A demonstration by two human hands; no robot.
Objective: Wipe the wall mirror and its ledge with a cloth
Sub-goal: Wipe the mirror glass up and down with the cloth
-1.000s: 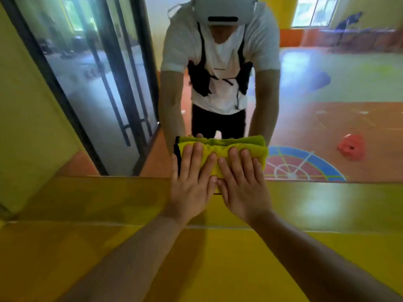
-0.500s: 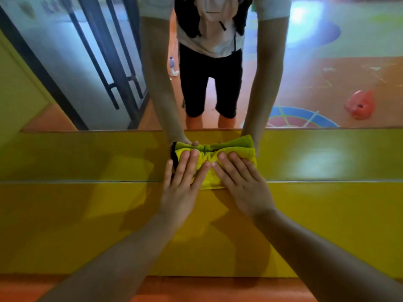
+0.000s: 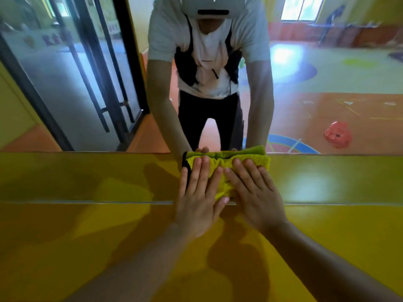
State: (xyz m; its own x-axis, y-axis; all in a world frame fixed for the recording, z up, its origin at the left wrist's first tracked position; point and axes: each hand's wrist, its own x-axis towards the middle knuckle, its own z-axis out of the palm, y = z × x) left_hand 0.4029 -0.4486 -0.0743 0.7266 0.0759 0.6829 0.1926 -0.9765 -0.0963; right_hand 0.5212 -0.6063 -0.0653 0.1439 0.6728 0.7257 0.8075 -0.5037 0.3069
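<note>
A folded yellow-green cloth (image 3: 220, 165) with a black edge lies on the yellow ledge (image 3: 87, 177), its far edge against the bottom of the wall mirror (image 3: 327, 83). My left hand (image 3: 199, 197) presses flat on the cloth's left part with straight fingers. Beside it, my right hand (image 3: 250, 190) presses flat on the cloth's right part. The two hands touch each other near the middle. The mirror shows my own reflection leaning over the cloth.
Below the ledge a yellow wall panel (image 3: 65, 247) runs the full width. The mirror reflects black-framed glass doors (image 3: 91, 83) at left, an orange and green floor, and a red object (image 3: 338, 136) on that floor at right.
The cloth and both hands stay on the ledge at the mirror's base, hands still flat. The camera tilted down half a second ago and has lifted again, showing more of the mirror.
</note>
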